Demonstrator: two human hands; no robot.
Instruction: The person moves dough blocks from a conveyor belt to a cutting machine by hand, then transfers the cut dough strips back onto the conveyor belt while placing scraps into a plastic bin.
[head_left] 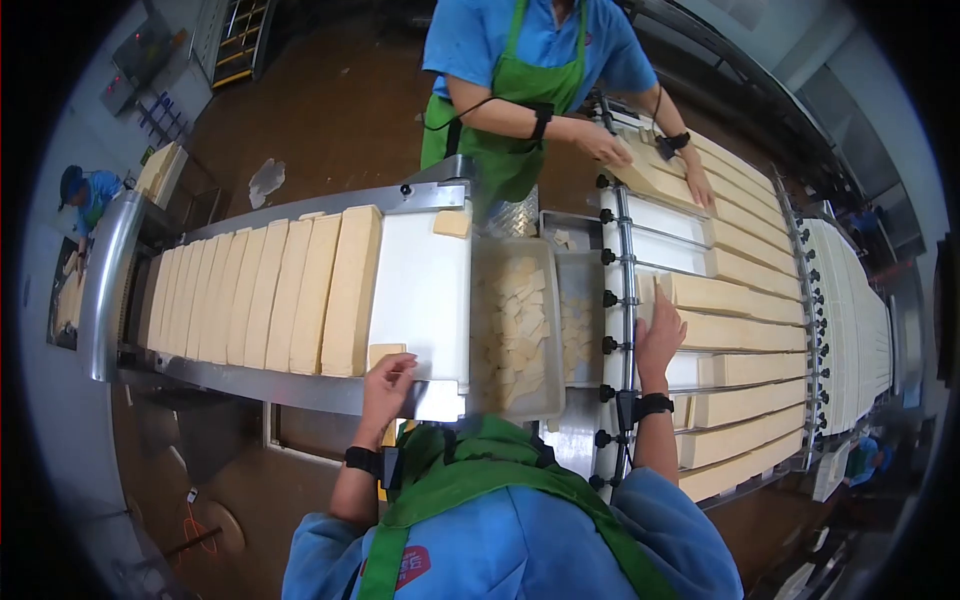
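My left hand (389, 387) is at the near edge of the left conveyor's white belt (420, 290), fingers drawn together beside a small pale piece (386, 353); what they hold, if anything, is hidden. Thick pale slabs (348, 290) stand in a row on that belt. My right hand (661, 338), fingers stretched out, lies at the left end of a long pale slab (735, 296) on the right conveyor. Between the conveyors, a bin (548, 300) holds several broken pale pieces (515, 330).
Across from me a co-worker in a green apron (510, 130) has both hands on a slab (655, 185). A metal rail with black knobs (629, 260) runs along the right conveyor. Another small piece (451, 223) lies at the left belt's far edge. Other people are farther off.
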